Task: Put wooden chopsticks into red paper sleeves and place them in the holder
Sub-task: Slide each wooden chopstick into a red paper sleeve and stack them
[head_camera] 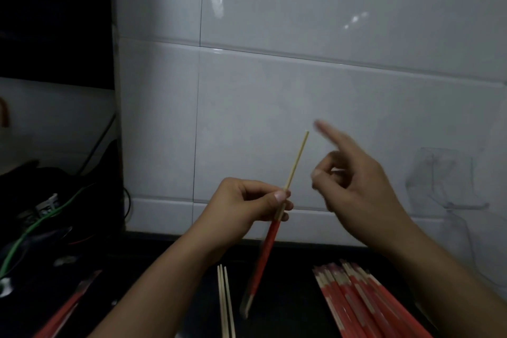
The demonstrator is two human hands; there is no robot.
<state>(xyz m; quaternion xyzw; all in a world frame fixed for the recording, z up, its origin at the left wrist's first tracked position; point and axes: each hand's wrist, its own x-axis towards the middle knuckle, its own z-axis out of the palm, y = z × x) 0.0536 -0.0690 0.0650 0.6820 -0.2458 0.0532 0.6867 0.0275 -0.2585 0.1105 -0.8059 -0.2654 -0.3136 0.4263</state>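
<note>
We pinch a thin wooden chopstick point(296, 162) with our left hand point(247, 206), thumb and fingertips closed on the stick right at the mouth of a red paper sleeve point(264, 255). The pale, straight stick rises tilted to the right above the fingers. The sleeve hangs down from the hand, long and flat, and its lower end looks lighter and a little blurred.

Our right hand point(356, 184) is in the air just beside the chopstick and does not touch it. Its index finger points up to the left, blurred, and the other fingers are loosely curled with the thumb near them. It holds nothing that we can see.

Low on the dark counter point(285, 318), a few bare chopsticks point(225, 304) lie side by side, smooth and light. To the right lies a pile of sleeved chopsticks point(362, 307), red paper with pale wooden tips showing at the far end. At the left edge lies one more red sleeve point(70, 307).

Behind stands a glossy white tiled wall point(301, 77). On the left we see a green cable point(30, 230) among dark things that we cannot make out.
</note>
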